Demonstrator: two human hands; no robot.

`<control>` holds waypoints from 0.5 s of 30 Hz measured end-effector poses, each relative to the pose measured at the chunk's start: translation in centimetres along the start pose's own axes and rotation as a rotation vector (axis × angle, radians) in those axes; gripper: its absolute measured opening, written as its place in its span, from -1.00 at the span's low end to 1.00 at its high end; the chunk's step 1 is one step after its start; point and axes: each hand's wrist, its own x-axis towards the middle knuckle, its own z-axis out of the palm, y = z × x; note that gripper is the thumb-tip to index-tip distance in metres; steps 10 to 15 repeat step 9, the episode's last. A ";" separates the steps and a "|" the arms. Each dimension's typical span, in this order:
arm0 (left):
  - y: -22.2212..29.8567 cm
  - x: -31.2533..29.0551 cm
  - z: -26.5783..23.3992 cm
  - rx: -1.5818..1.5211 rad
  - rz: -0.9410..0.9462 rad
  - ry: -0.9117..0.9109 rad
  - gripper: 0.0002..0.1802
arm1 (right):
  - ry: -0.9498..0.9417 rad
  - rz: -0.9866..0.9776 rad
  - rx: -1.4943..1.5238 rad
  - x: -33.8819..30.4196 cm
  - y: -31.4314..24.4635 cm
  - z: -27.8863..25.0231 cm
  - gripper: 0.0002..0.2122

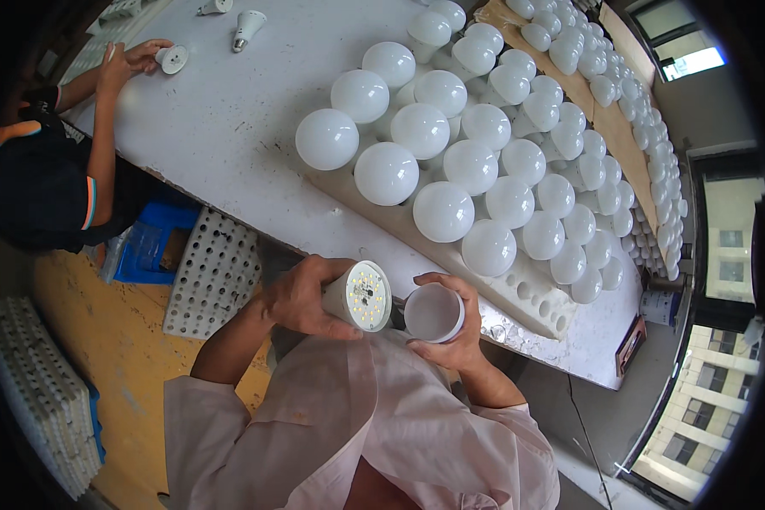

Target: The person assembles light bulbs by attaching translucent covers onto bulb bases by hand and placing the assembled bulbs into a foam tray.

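My left hand (pixel 302 297) is wrapped round a white LED bulb base (pixel 367 296), its round board of small yellow LEDs turned up and uncovered. Close on its right, my right hand (pixel 459 327) grips a white bulb cover (pixel 433 313) by its sides, with the hollow opening facing up. A small gap separates the base from the cover, and both are held in front of my chest. Just beyond my hands, many white round bulbs (pixel 444 212) stand in rows in a pale tray with holes (pixel 523 297) on the table.
The white table (pixel 255 127) carries a loose bulb (pixel 248 31) at the back. At the far left a co-worker's hands (pixel 136 64) hold a bulb part (pixel 172 59). A perforated tray (pixel 214 272) leans below the table edge near a blue crate (pixel 151 242). Stacked trays (pixel 42 391) stand lower left.
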 end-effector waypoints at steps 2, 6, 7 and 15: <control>-0.3 -0.3 1.0 -0.019 -0.050 -0.035 -0.36 | 0.056 0.093 0.175 -0.8 0.8 0.4 -0.19; -1.0 -0.4 2.1 -0.033 -0.076 -0.052 -0.38 | 0.013 0.063 0.133 -0.7 1.4 0.1 -0.18; -1.1 -0.4 2.2 -0.034 -0.075 -0.051 -0.38 | -0.007 0.049 0.132 -0.6 1.4 0.1 -0.19; -1.3 -0.3 2.4 -0.057 -0.102 -0.050 -0.39 | -0.028 0.035 0.131 -0.5 1.5 0.1 -0.20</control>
